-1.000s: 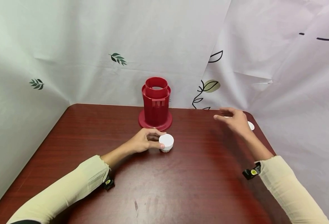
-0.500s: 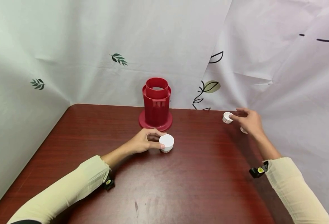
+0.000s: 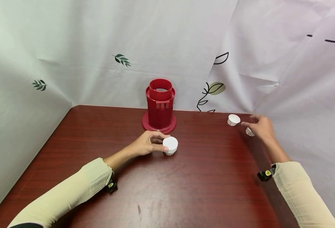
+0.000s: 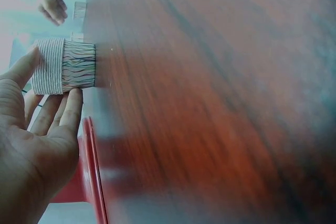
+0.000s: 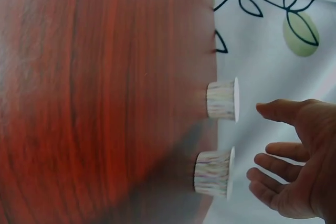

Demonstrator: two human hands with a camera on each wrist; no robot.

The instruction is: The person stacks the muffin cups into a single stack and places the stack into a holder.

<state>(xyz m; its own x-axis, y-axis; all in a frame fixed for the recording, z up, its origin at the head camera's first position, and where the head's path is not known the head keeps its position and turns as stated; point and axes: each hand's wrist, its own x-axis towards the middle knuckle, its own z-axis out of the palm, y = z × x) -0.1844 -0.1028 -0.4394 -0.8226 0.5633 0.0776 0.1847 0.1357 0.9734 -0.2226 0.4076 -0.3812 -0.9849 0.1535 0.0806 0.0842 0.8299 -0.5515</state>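
Near the table's middle my left hand [image 3: 143, 144] grips a short stack of small white paper cups [image 3: 170, 145] between thumb and fingers. In the left wrist view the nested rims of the stack [image 4: 50, 66] show as ridges above a patterned wall, its base at the tabletop. At the far right my right hand [image 3: 262, 128] hovers with thumb and fingers apart, holding nothing. A paper cup [image 3: 249, 132] stands just under it, partly hidden in the head view. A second cup [image 3: 233, 119] stands upright to its left. Both cups are apart from the fingers in the right wrist view.
A red cylindrical holder [image 3: 160, 115] with a round base stands at the back middle, just behind my left hand. The brown table [image 3: 201, 183] ends at a white patterned curtain [image 3: 93, 38] at the back and sides.
My right hand has moved rightward and a little nearer, from over the far cup to over the other cup, uncovering the first. My left hand keeps its grip on the stack, unmoved.
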